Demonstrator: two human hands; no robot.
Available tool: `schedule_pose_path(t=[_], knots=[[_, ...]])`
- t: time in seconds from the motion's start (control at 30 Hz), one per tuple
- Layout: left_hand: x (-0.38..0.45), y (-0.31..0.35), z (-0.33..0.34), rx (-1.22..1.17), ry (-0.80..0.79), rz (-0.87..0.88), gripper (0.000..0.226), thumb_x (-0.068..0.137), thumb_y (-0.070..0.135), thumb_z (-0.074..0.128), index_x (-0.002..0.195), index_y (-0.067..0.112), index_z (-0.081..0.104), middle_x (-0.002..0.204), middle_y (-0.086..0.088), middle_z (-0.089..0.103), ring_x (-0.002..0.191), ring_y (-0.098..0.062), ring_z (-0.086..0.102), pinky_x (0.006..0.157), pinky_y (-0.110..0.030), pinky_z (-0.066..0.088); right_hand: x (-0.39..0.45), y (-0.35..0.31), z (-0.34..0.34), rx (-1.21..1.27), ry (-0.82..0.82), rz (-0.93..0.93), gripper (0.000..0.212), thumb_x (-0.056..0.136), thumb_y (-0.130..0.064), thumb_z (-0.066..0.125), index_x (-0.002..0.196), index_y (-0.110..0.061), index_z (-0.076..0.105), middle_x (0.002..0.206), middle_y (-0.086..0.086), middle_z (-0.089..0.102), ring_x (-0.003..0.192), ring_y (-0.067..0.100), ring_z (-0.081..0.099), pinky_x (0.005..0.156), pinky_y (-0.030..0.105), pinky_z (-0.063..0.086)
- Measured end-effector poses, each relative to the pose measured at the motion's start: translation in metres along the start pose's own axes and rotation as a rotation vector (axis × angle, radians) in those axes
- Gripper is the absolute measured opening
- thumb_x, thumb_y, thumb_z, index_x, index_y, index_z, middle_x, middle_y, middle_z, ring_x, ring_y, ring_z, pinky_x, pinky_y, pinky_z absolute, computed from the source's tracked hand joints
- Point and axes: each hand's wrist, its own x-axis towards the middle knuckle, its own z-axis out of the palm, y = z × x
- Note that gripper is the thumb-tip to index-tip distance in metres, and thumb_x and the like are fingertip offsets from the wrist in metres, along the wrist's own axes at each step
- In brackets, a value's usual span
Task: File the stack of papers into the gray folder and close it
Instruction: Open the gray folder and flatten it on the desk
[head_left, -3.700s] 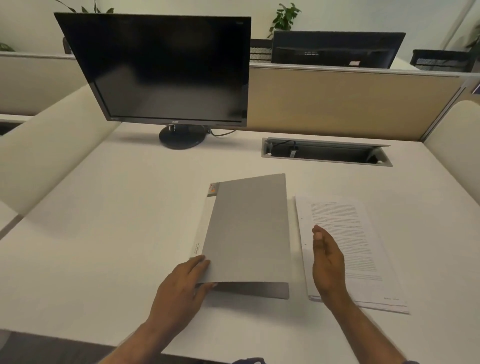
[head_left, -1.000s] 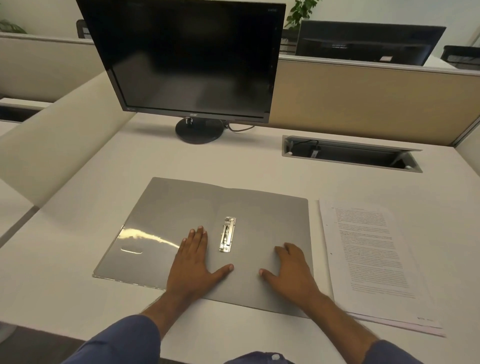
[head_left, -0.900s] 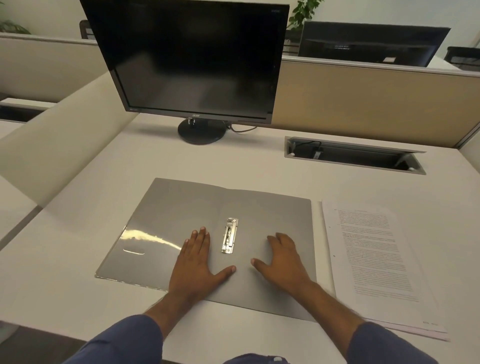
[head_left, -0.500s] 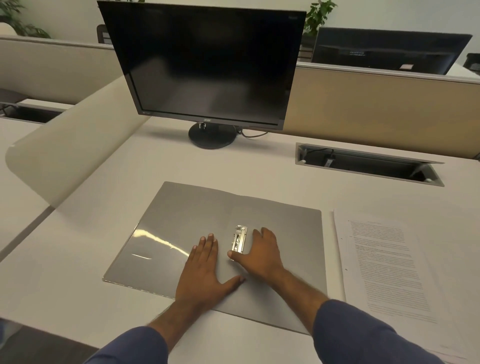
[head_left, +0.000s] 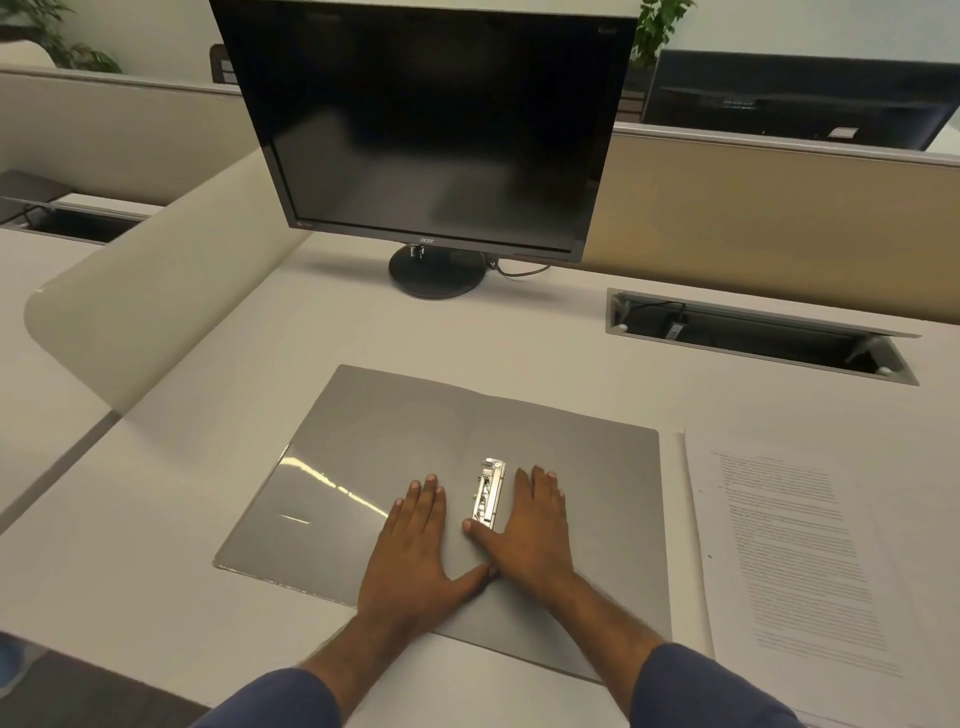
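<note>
The gray folder (head_left: 447, 499) lay open; both hands, left (head_left: 415, 545) and right (head_left: 530, 530), pressed flat, grasping nothing. Next: probably opening the metal clip (head_left: 489, 493) for the papers (head_left: 789, 551).

My left hand (head_left: 415, 551) lies flat, palm down, fingers together, thumb splayed rightward touching my right hand (head_left: 530, 530), which is also flat, its thumb stretched left. Both forearms wear blue sleeves (head_left: 696, 686).
</note>
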Motion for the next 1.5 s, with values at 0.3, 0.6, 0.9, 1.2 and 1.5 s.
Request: schedule_pose_path(t=[0.3, 0.6, 0.9, 1.2, 1.5], knots=[[0.001, 0.000, -0.001, -0.010, -0.006, -0.006, 0.115, 0.071, 0.098, 0.009, 0.152, 0.021, -0.017, 0.162, 0.008, -0.020, 0.151, -0.011, -0.016, 0.122, -0.031, -0.009, -0.001, 0.001, 0.001, -0.007, -0.001, -0.003, 0.106, 0.078, -0.076, 0.046, 0.155, -0.014, 0.006, 0.164, 0.007, 0.001, 0.151, 0.025, -0.006, 0.119, 0.036, -0.007], [0.001, 0.001, -0.003, -0.011, 0.004, -0.002, 0.117, 0.074, 0.096, 0.018, 0.158, 0.017, -0.004, 0.164, 0.006, -0.016, 0.151, -0.010, -0.016, 0.123, -0.029, -0.009, -0.003, -0.008, -0.023, 0.016, 0.050, -0.068, 0.085, 0.075, -0.074, 0.052, 0.135, -0.013, 0.047, 0.143, 0.010, 0.045, 0.137, 0.027, 0.035, 0.115, 0.036, 0.026], [0.000, 0.001, -0.001, -0.039, 0.004, -0.012, 0.116, 0.074, 0.097, 0.017, 0.158, 0.020, -0.007, 0.164, 0.008, -0.017, 0.150, -0.009, -0.019, 0.124, -0.033, -0.006, 0.016, -0.023, -0.047, 0.018, 0.245, -0.300, 0.054, 0.077, -0.064, 0.060, 0.103, -0.017, 0.066, 0.104, -0.002, 0.065, 0.103, 0.020, 0.056, 0.094, 0.031, 0.039], [0.000, 0.000, 0.003, -0.058, 0.035, -0.021, 0.112, 0.075, 0.097, 0.018, 0.155, 0.025, -0.014, 0.163, 0.012, -0.021, 0.150, -0.008, -0.019, 0.123, -0.029, -0.011, 0.068, -0.034, -0.073, 0.136, 0.073, -0.172, 0.020, 0.088, -0.036, 0.063, 0.086, -0.016, 0.063, 0.100, 0.001, 0.065, 0.103, 0.021, 0.054, 0.086, 0.036, 0.045], [0.000, 0.001, -0.002, -0.058, 0.023, 0.000, 0.113, 0.076, 0.095, 0.020, 0.158, 0.021, -0.006, 0.164, 0.008, -0.017, 0.151, -0.010, -0.016, 0.122, -0.032, -0.008, 0.093, -0.030, -0.064, -0.078, 0.045, -0.267, 0.021, 0.094, -0.031, 0.056, 0.097, -0.016, 0.070, 0.096, 0.005, 0.069, 0.098, 0.025, 0.056, 0.081, 0.036, 0.044]])
